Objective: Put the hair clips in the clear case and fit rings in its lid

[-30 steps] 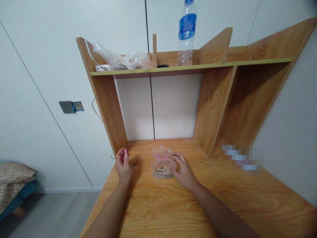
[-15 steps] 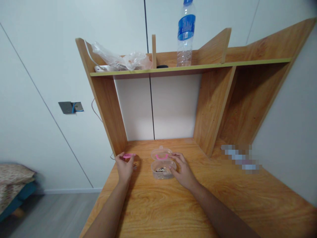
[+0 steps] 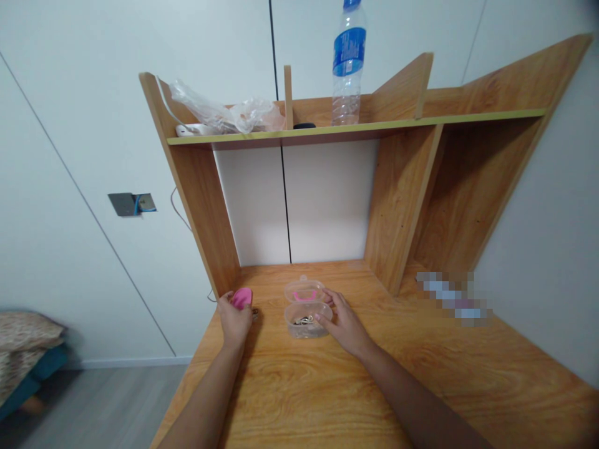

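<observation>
My left hand [image 3: 233,319] is closed round a small pink oval object [image 3: 241,298], held just above the wooden desk [image 3: 299,386]. A small dark metal item [image 3: 255,312] lies on the desk beside that hand. My right hand [image 3: 341,321] rests with its fingers against the right side of a small clear plastic box [image 3: 306,319]. The box stands open, its hinged lid [image 3: 304,290] with a pink strip lying back behind it, and small metal pieces show inside.
A wooden hutch rises behind the desk; its shelf [image 3: 355,128] carries a clear water bottle [image 3: 347,62], a crumpled plastic bag [image 3: 229,113] and a white power strip. A wall socket [image 3: 131,203] is at the left. A blurred patch [image 3: 449,298] lies in the right compartment.
The pink object in my left hand has turned from edge-on and upright to showing its broad oval face. My right hand has stayed at the box.
</observation>
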A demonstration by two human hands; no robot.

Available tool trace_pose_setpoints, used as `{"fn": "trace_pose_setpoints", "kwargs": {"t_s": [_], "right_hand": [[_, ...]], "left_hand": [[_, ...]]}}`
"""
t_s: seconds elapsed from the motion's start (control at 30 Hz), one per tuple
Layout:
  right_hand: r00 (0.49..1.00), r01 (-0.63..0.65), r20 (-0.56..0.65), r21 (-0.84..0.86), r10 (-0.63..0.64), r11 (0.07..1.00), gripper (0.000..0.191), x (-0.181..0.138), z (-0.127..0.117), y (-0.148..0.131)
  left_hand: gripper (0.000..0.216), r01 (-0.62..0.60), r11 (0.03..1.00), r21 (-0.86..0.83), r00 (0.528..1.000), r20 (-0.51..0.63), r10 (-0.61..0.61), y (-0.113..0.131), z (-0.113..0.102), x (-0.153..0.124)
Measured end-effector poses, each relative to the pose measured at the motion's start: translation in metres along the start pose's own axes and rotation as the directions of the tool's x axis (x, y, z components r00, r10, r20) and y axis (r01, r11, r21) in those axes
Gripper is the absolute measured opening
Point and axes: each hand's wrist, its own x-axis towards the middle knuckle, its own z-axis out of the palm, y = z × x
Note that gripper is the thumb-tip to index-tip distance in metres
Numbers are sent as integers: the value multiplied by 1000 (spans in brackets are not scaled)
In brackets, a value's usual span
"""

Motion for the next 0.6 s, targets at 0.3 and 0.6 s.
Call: {"fn": "trace_pose_setpoints", "kwargs": {"t_s": [0.3, 0.6], "right_hand": [[993, -23, 119, 56, 16, 998, 72, -3, 2, -3], [992, 0, 128, 64, -9, 998, 84, -2, -5, -19]], "left_hand": [[19, -324, 939, -118, 868, 358, 344, 41, -5, -19], [34, -369, 902, -225, 646, 635, 423, 55, -6, -37]]}}
